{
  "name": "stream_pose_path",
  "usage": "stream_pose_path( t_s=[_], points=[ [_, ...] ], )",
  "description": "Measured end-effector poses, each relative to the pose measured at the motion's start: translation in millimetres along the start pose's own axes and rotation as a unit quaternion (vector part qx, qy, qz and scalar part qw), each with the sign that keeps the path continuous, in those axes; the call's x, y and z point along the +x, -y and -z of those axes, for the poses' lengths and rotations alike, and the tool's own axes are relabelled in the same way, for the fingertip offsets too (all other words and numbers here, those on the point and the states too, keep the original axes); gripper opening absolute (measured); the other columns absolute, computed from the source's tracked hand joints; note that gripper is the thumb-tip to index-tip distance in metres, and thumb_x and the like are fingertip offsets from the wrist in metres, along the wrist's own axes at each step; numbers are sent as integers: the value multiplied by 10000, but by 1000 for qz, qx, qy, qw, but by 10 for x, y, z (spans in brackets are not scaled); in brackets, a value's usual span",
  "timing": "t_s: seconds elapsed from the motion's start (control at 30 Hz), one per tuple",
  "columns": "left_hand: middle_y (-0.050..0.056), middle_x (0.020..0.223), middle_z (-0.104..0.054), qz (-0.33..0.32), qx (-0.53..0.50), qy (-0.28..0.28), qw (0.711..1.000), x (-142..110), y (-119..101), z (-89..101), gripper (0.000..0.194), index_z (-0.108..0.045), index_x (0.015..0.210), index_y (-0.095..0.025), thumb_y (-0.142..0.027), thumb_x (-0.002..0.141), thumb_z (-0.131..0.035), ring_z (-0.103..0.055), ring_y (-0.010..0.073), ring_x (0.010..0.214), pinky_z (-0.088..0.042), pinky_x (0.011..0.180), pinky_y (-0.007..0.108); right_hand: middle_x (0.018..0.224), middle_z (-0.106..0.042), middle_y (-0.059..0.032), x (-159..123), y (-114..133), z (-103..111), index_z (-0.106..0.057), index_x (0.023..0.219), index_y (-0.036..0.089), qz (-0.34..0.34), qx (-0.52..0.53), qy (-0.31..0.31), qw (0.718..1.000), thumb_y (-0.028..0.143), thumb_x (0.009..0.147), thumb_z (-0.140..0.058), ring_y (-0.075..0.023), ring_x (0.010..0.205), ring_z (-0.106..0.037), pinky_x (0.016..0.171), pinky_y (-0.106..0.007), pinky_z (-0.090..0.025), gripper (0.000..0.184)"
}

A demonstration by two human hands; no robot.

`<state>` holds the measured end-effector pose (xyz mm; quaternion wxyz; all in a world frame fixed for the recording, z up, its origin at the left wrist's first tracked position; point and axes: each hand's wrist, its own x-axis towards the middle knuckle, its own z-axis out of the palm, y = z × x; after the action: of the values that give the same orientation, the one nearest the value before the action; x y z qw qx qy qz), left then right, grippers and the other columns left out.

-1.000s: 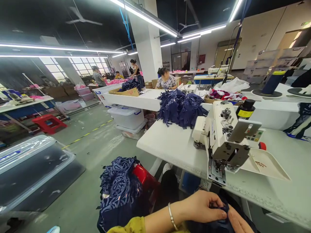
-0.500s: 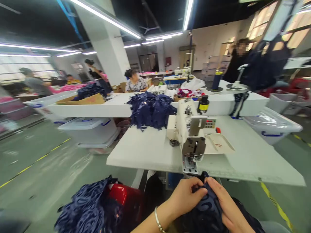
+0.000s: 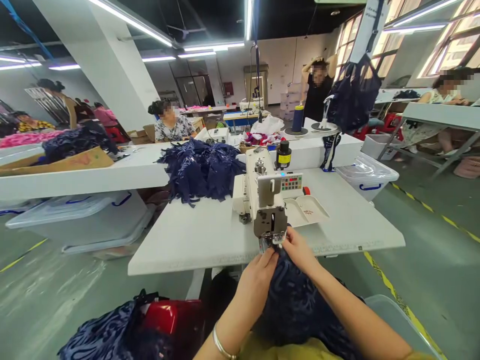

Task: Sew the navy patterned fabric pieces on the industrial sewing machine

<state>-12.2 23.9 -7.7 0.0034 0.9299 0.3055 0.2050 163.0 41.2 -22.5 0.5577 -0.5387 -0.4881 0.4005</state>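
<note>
Both my hands are at the needle end of a cream sewing machine (image 3: 258, 170), holding a navy patterned garment (image 3: 290, 285). My left hand (image 3: 258, 277) pinches the garment's edge just in front of the presser foot. On the other side, my right hand (image 3: 298, 250) grips the cloth close beside the foot, fingers partly hidden by the machine head. The rest of the garment hangs down from the table edge toward my lap. The exact part under the needle is hidden.
A heap of navy pieces (image 3: 204, 170) lies left of the machine. More navy garments (image 3: 101, 330) rest on a red stool (image 3: 168, 317). A cream tray (image 3: 307, 210) and thread cone (image 3: 298, 119) stand right and behind. Co-workers sit and stand beyond.
My hands have moved forward and left, bringing the garment's edge up to the machine's foot. The camera view has turned to the right.
</note>
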Motion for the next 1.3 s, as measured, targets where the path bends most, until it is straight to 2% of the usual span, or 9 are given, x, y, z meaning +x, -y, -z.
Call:
stream_pose_path(
  t_s=[0.1,0.23,0.43,0.57,0.73,0.93,1.07,1.3],
  points=[
    [156,1247,-605,9,43,-3,999,-76,-22,-16,446,-513,1254,-98,30,848,-379,-642,212,1034,-571,886,352,787,-639,-35,61,26,-11,-578,842,193,16,-70,15,997,382,776,-545,-218,845,-587,781,-332,-467,203],
    [162,1271,-590,32,54,-35,997,-154,-98,-47,439,-489,1282,-89,2,882,-335,-635,202,1044,-554,908,333,951,-692,-92,119,66,13,-652,898,177,49,-140,42,988,367,790,-497,-256,946,-610,850,-381,-472,268],
    [159,1267,-576,68,54,-30,996,-185,-166,-110,432,-462,1305,-73,-22,908,-299,-611,201,1089,-535,930,325,1086,-704,-91,191,117,8,-699,993,194,107,-169,76,977,330,802,-485,-273,1046,-611,920,-406,-468,317],
    [169,1295,-553,68,62,1,996,-166,-185,-131,447,-431,1330,-50,-14,904,-303,-601,204,1101,-522,934,319,1099,-701,-102,216,110,-4,-699,999,176,106,-168,65,978,314,778,-505,-282,1044,-619,911,-416,-483,324],
    [217,1298,-530,54,74,16,996,-155,-188,-164,461,-402,1341,0,-14,885,-331,-606,218,1075,-503,949,329,1166,-674,-105,204,97,6,-669,1085,187,96,-179,64,977,322,817,-503,-288,1070,-616,877,-415,-506,343],
    [204,1304,-530,58,90,21,994,-135,-210,-149,460,-387,1355,-30,-28,913,-261,-622,194,1016,-518,916,323,1210,-649,-121,196,56,15,-620,1164,165,82,-191,51,977,342,840,-511,-294,1111,-597,889,-419,-504,385],
    [222,1290,-537,62,87,24,994,-119,-222,-128,448,-395,1352,-25,-50,938,-226,-636,193,940,-535,870,335,1189,-657,-120,219,29,21,-628,1130,163,92,-199,52,974,335,837,-503,-289,1108,-594,902,-411,-495,362],
    [198,1304,-535,63,80,38,994,-117,-210,-101,441,-408,1354,-40,-58,945,-244,-625,192,1004,-523,910,320,1197,-652,-115,221,90,16,-635,1130,176,93,-194,78,973,345,838,-496,-287,1098,-596,905,-415,-492,365]
  ],
)
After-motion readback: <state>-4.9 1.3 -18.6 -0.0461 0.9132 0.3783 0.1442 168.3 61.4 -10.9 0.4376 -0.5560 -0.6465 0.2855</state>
